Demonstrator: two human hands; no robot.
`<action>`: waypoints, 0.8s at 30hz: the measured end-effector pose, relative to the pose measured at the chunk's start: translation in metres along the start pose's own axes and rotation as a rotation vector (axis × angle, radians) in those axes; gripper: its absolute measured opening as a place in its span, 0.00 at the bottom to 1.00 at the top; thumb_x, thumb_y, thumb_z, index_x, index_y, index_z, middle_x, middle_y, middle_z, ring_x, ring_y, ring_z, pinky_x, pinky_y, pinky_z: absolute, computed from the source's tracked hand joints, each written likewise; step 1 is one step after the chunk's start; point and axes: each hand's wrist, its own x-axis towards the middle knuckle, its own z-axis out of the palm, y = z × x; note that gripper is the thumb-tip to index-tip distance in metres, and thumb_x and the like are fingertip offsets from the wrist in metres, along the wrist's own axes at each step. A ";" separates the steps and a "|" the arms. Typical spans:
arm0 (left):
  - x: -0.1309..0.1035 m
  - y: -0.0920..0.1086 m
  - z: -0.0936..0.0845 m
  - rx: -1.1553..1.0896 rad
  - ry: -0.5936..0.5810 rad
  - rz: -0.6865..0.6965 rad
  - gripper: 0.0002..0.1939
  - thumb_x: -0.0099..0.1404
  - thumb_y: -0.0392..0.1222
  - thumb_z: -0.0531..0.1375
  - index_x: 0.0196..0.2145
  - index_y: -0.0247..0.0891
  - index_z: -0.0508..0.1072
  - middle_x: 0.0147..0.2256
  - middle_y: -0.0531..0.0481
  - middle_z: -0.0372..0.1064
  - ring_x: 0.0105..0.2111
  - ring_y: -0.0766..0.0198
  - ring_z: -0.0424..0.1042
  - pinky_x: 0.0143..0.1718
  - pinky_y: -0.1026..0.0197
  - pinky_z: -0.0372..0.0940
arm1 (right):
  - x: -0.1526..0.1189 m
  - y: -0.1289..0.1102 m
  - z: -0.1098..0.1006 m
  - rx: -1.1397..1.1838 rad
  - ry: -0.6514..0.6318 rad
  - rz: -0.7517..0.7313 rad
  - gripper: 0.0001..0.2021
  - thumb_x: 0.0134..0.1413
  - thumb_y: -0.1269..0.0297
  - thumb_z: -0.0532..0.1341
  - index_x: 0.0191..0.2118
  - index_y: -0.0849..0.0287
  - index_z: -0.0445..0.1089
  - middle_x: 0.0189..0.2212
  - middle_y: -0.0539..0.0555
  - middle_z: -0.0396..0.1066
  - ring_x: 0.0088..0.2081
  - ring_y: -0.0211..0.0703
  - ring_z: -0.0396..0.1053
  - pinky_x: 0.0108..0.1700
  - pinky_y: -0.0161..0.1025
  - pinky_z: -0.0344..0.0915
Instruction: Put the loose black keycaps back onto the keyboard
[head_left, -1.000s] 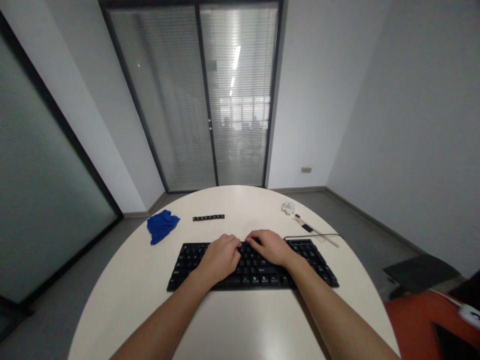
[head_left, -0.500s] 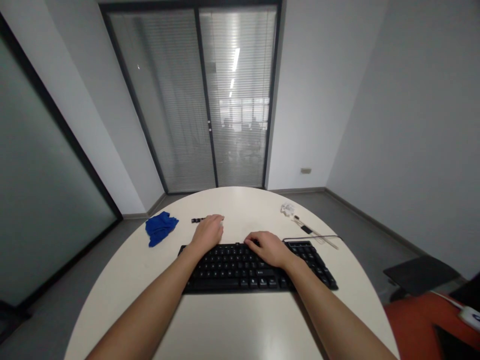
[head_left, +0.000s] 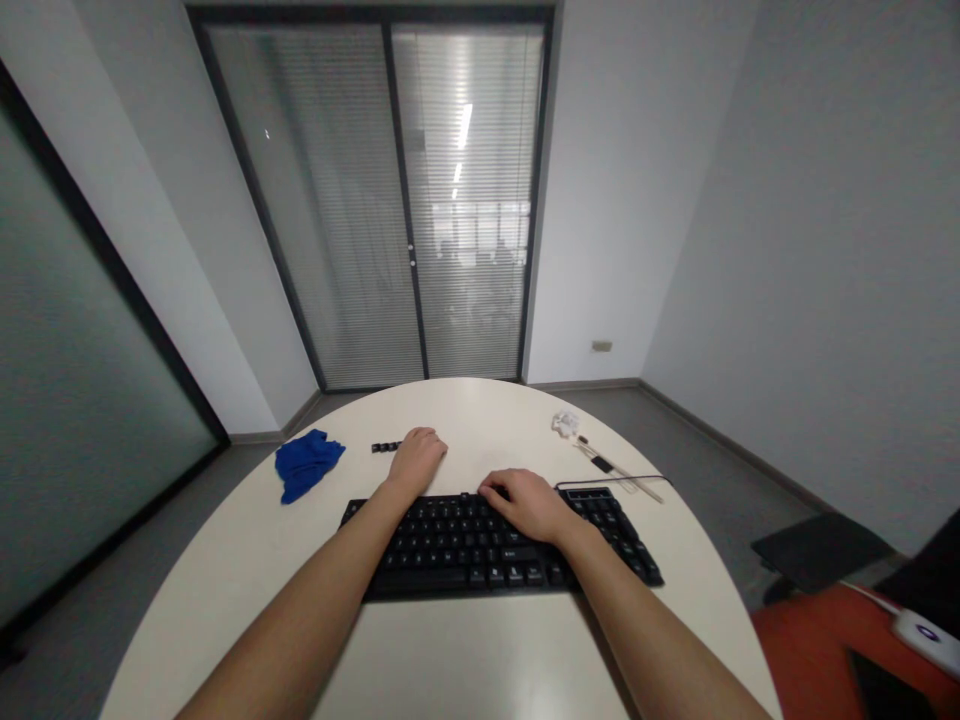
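Note:
A black computer keyboard [head_left: 450, 545] lies on the round white table, its keys facing me. My right hand [head_left: 525, 500] rests on its back edge, thumb and curled fingers closed on the rim. Beyond the keyboard, my left hand [head_left: 418, 462] is over the tabletop with its fingers together and bent down; whatever is under the fingertips is hidden. A short row of several loose black keycaps [head_left: 385, 447] runs up to this hand from the left. My left forearm passes over the keyboard's left end.
A crumpled blue cloth [head_left: 307, 465] lies at left on the table [head_left: 442, 660]. At right are a crumpled white wad [head_left: 565, 424], thin sticks with a black piece [head_left: 602, 464], and the keyboard's cable [head_left: 615, 479]. An orange chair [head_left: 814, 640] stands at right.
The whole view has shifted slightly, with the table appearing a little lower and further left. My left hand has turned slightly; my right hand stays on the keyboard's back edge.

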 end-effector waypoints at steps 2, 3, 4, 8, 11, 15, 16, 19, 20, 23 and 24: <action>0.000 0.004 -0.003 -0.010 -0.019 -0.005 0.13 0.66 0.30 0.56 0.38 0.37 0.81 0.43 0.39 0.78 0.52 0.50 0.71 0.58 0.51 0.59 | 0.000 0.000 0.000 0.000 -0.002 0.005 0.17 0.68 0.55 0.52 0.43 0.55 0.77 0.42 0.55 0.79 0.44 0.47 0.74 0.47 0.39 0.64; -0.001 0.006 -0.004 -0.018 -0.026 -0.012 0.13 0.65 0.31 0.57 0.39 0.37 0.81 0.42 0.40 0.78 0.50 0.51 0.72 0.56 0.51 0.61 | 0.001 0.000 -0.001 0.000 -0.001 0.004 0.17 0.68 0.55 0.52 0.43 0.55 0.77 0.42 0.55 0.79 0.44 0.47 0.74 0.47 0.39 0.64; -0.003 0.008 -0.006 -0.026 -0.030 -0.023 0.13 0.65 0.31 0.57 0.40 0.38 0.81 0.42 0.40 0.78 0.48 0.51 0.73 0.54 0.52 0.62 | 0.001 0.000 -0.001 -0.001 0.001 0.001 0.17 0.68 0.55 0.52 0.42 0.55 0.77 0.42 0.55 0.79 0.44 0.47 0.74 0.47 0.39 0.64; -0.020 0.022 -0.014 -0.077 -0.026 -0.096 0.13 0.67 0.34 0.58 0.44 0.41 0.80 0.44 0.43 0.78 0.47 0.52 0.75 0.50 0.55 0.66 | 0.000 0.001 0.000 -0.002 0.005 -0.005 0.16 0.67 0.56 0.52 0.42 0.54 0.77 0.42 0.54 0.79 0.44 0.47 0.75 0.47 0.39 0.64; -0.038 0.034 -0.022 -0.146 -0.002 -0.157 0.14 0.68 0.37 0.57 0.48 0.41 0.79 0.48 0.47 0.78 0.49 0.54 0.75 0.50 0.57 0.67 | 0.000 0.001 0.001 -0.007 0.006 -0.006 0.16 0.67 0.56 0.52 0.42 0.54 0.77 0.42 0.54 0.79 0.44 0.47 0.75 0.47 0.39 0.64; -0.061 0.045 -0.027 -0.432 0.050 -0.250 0.12 0.66 0.37 0.59 0.45 0.42 0.80 0.45 0.50 0.79 0.47 0.56 0.76 0.51 0.58 0.67 | 0.000 0.000 0.000 -0.012 0.006 -0.011 0.16 0.67 0.57 0.53 0.43 0.55 0.77 0.42 0.55 0.79 0.44 0.48 0.75 0.47 0.39 0.64; -0.065 0.046 -0.025 -0.499 0.058 -0.267 0.12 0.66 0.36 0.60 0.45 0.42 0.80 0.45 0.50 0.79 0.46 0.57 0.76 0.51 0.58 0.67 | 0.000 -0.001 -0.001 -0.014 0.005 -0.008 0.16 0.67 0.57 0.53 0.43 0.55 0.77 0.42 0.55 0.79 0.44 0.48 0.75 0.47 0.40 0.64; -0.073 0.044 -0.018 -0.662 0.087 -0.298 0.11 0.65 0.36 0.60 0.43 0.40 0.81 0.44 0.50 0.79 0.46 0.58 0.77 0.53 0.59 0.67 | 0.000 -0.004 -0.002 -0.017 0.004 -0.002 0.16 0.67 0.57 0.53 0.42 0.55 0.77 0.42 0.55 0.79 0.44 0.48 0.75 0.46 0.40 0.65; -0.074 0.043 -0.015 -0.702 0.093 -0.300 0.11 0.65 0.36 0.60 0.43 0.40 0.81 0.44 0.49 0.79 0.47 0.58 0.76 0.54 0.58 0.66 | -0.001 -0.004 -0.002 -0.017 0.006 -0.001 0.16 0.67 0.57 0.53 0.42 0.55 0.77 0.41 0.55 0.79 0.44 0.48 0.75 0.46 0.40 0.65; -0.075 0.039 -0.010 -0.787 0.085 -0.295 0.11 0.64 0.37 0.61 0.43 0.39 0.81 0.45 0.49 0.79 0.49 0.57 0.76 0.56 0.57 0.65 | 0.000 -0.004 -0.002 -0.012 0.011 0.000 0.16 0.67 0.57 0.53 0.42 0.54 0.77 0.41 0.54 0.79 0.44 0.48 0.75 0.47 0.40 0.65; -0.076 0.039 -0.009 -0.797 0.082 -0.291 0.11 0.64 0.37 0.61 0.43 0.39 0.81 0.45 0.49 0.79 0.49 0.57 0.76 0.57 0.56 0.64 | 0.000 -0.004 -0.002 -0.010 0.011 0.001 0.16 0.67 0.57 0.53 0.42 0.54 0.77 0.41 0.54 0.79 0.44 0.48 0.75 0.47 0.40 0.65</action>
